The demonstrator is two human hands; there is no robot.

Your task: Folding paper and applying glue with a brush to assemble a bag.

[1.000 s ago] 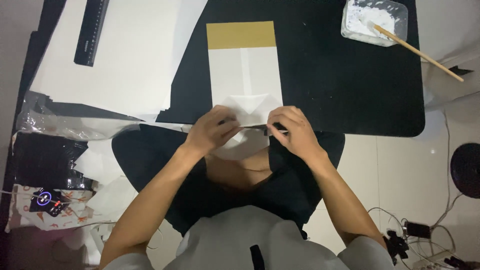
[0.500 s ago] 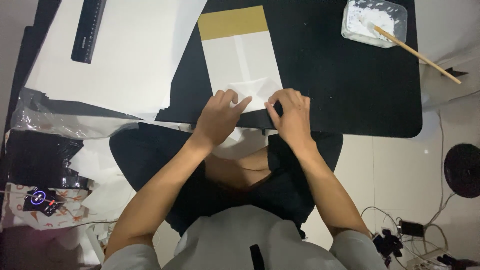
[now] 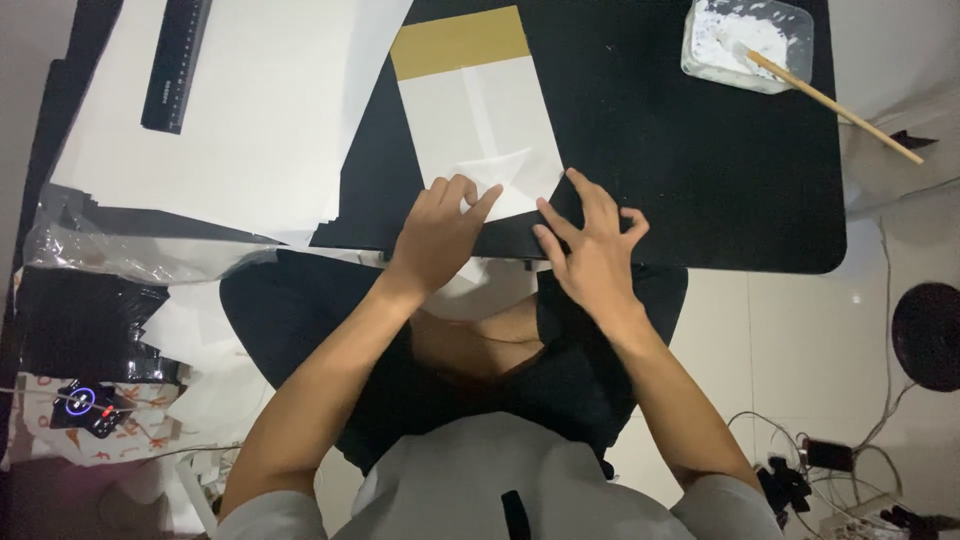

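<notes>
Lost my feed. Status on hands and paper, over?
Left hand flat on folded white paper, fingers spread. Right hand pressing its near corner. Paste tub and ruler well clear.

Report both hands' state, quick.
Left hand: open, fingers pressing the folded near end of the white paper bag.
Right hand: open, fingers spread, fingertips at the bag's near right corner.

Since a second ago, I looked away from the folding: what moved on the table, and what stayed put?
Both hands slid outward along the near edge of the white paper sheet: the left hand now presses the folded flap with its fingertips, the right hand has spread and rests at the sheet's right corner. The sheet itself turned slightly. The black ruler, white powder tub and wooden stick stayed put.
</notes>
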